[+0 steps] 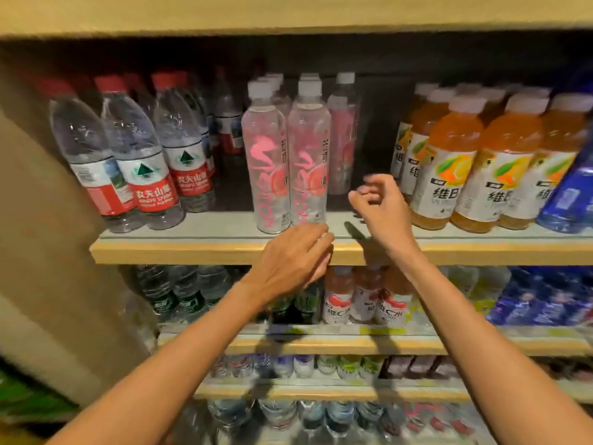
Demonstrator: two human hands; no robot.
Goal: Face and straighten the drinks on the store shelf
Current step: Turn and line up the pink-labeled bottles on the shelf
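Since every drink on the top shelf (192,252) appears to be a full, capped plastic bottle, each is judged moderately heavy, stiff enough to take a squeeze, smooth and rather slippery at the label, and not fragile. The tall slim ones would likely tip if pushed high, so the sound hold is round the mid-body, or low near the base for sliding and turning. Item, centre front: two pink-label clear bottles (268,162), white caps, upright, side by side and touching, at the front lip. Item, behind and to their right: a third pink bottle (343,133), set well back, with a bare gap in front of it. Item, left: red-cap water bottles (144,162), labels turned unevenly. Item, right: orange juice bottles (449,162) in rows at the front, and a blue-label bottle (568,194) cut off by the frame edge. Item, the left hand (295,255): at the shelf lip just below the right-hand front pink bottle, fingers relaxed and gripping nothing; whether the fingertips touch its base cannot be told through blur. Item, the right hand (382,203): raised in the gap, fingers loosely curled and empty, near the third bottle but apart from it. Hard to make out: rear rows are lost in shadow, their count unclear; the lower shelves (321,345) are blurred and partly covered by the forearms.
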